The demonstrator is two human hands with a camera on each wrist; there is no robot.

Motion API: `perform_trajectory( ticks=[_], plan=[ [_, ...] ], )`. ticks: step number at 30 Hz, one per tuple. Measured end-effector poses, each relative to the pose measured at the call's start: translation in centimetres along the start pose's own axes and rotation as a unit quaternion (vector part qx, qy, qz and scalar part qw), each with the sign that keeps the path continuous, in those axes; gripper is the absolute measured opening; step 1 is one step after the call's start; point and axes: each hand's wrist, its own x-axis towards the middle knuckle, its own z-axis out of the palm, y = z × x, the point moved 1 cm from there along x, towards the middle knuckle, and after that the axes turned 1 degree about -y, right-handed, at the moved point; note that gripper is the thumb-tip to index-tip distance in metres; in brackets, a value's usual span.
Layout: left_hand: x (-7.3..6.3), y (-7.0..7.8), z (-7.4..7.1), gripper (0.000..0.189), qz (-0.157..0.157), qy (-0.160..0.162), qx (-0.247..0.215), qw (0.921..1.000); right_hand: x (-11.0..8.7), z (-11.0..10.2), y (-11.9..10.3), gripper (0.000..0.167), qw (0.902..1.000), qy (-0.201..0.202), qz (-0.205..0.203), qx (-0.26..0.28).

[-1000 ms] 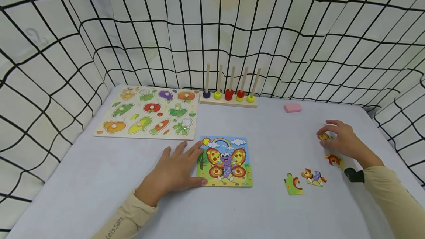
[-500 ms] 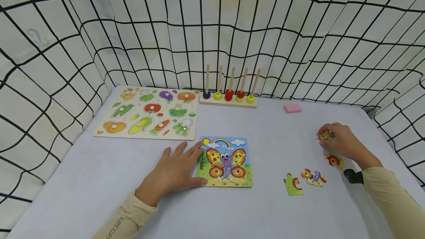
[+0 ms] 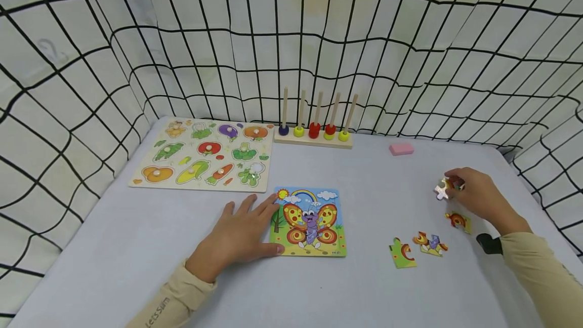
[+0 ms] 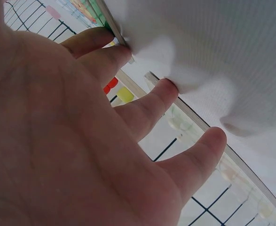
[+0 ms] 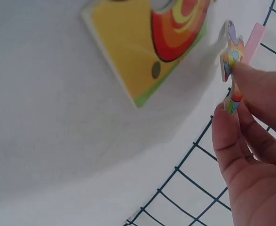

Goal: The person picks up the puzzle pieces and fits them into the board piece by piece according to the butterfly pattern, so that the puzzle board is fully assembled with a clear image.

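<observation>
My left hand (image 3: 239, 234) lies with spread fingers at the left edge of a square butterfly picture board (image 3: 311, 221), its thumb on the lower left corner. In the left wrist view the palm and the outstretched fingers (image 4: 149, 106) fill much of the picture. My right hand (image 3: 480, 196) pinches a puzzle piece (image 3: 442, 190) between thumb and fingers; the piece is tilted, a glossy pale side showing. From the right wrist, the same piece shows edge-on, with a colourful print. Nearest to that hand is a loose yellow-and-red puzzle piece (image 3: 458, 221).
Two more loose pieces, a green one (image 3: 403, 253) and a purple-and-orange one (image 3: 430, 243), lie right of the board. A vegetable knob puzzle (image 3: 200, 153), a peg bead stand (image 3: 313, 138) and a pink block (image 3: 401, 149) are farther back. Black netting (image 3: 346, 39) surrounds the table.
My right hand has picked up the puzzle piece and turned it, so its colourful print gives way to a pale glint in the head view. My left hand and the board stay put.
</observation>
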Motion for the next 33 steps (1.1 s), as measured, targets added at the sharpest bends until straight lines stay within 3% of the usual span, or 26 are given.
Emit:
perform_trajectory(
  ticks=[4, 9, 14, 33],
  plan=[
    [0.0, 0.0, 0.0, 0.094, 0.002, 0.001, 0.002, 1.0, -0.2, -0.4, -0.1, 0.027, 0.9998, 0.016, -0.005, 0.003],
    [0.0, 0.0, -0.1, 0.094, 0.002, 0.0, 0.004, 1.0, -0.4, -1.3, -0.1, 0.026, 0.9998, 0.012, -0.009, 0.016],
    [0.0, 0.0, -0.1, 0.094, 0.001, -0.002, 0.007, 1.0, -0.5, -2.0, -0.7, 0.027, 0.9984, -0.016, 0.001, 0.055],
    [0.1, 0.0, -0.1, 0.094, 0.001, -0.005, 0.0, 1.0, -0.5, -0.1, -7.8, 0.025, 0.9822, -0.042, -0.014, 0.183]
  ],
)
